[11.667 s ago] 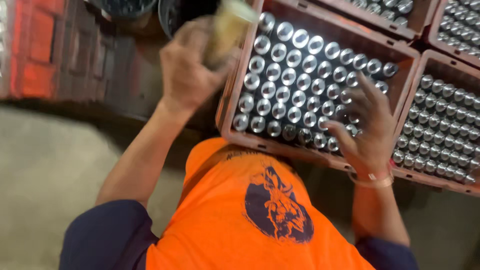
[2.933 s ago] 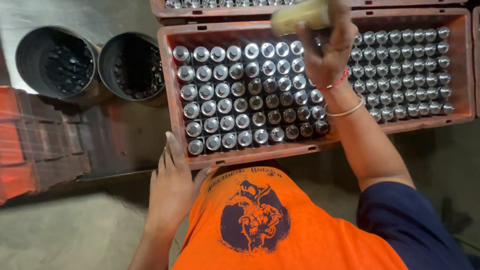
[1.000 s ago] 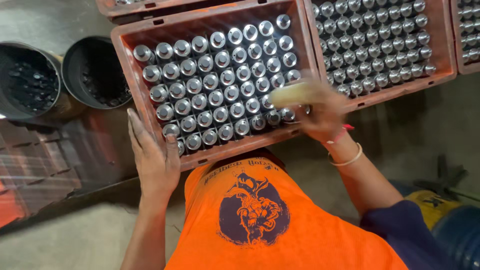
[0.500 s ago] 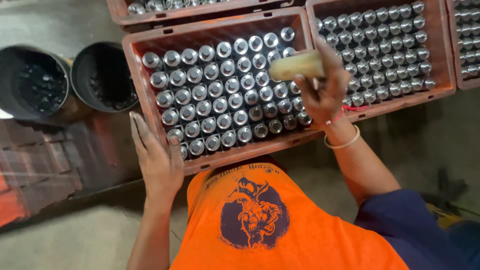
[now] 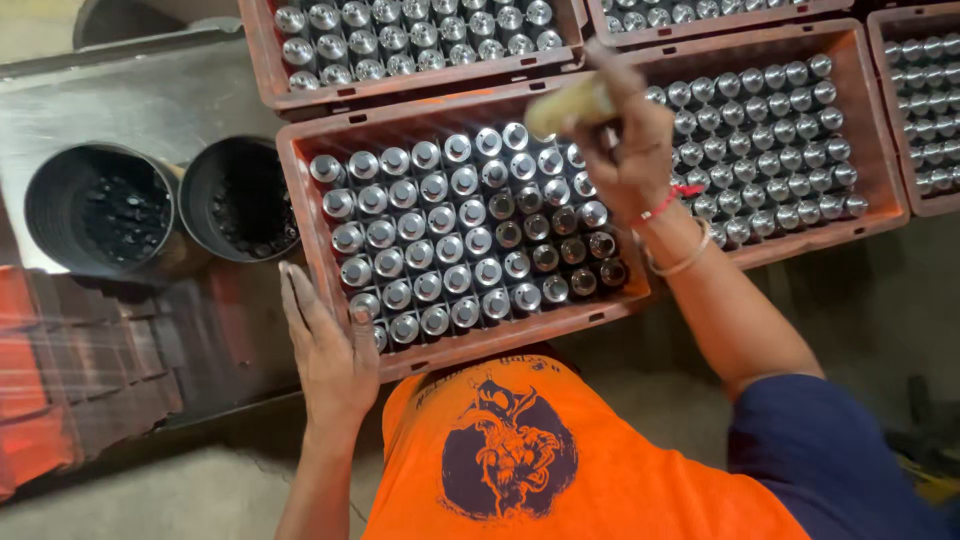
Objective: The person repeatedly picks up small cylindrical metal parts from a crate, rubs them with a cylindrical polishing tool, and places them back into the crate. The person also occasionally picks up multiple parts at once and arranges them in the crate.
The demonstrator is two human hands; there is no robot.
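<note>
Grey concrete floor, reddish crates packed with upright metal cylinders. Left hand [image 5: 330,350] lies flat, fingers spread, against the near-left corner of the middle crate [image 5: 300,195]. Right hand [image 5: 630,150] is closed around a pale wooden handle [image 5: 570,103], held above that crate's far-right corner. Two black buckets [image 5: 100,210] stand left.

Cylinders [image 5: 462,232] in crate [image 5: 300,200]; buckets [image 5: 100,210] left of crate.

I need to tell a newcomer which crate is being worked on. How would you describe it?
Start from the two round black buckets. The reddish crate just right of them is it: the left hand rests on its near corner, and the right hand holds a pale tool above it.
</note>
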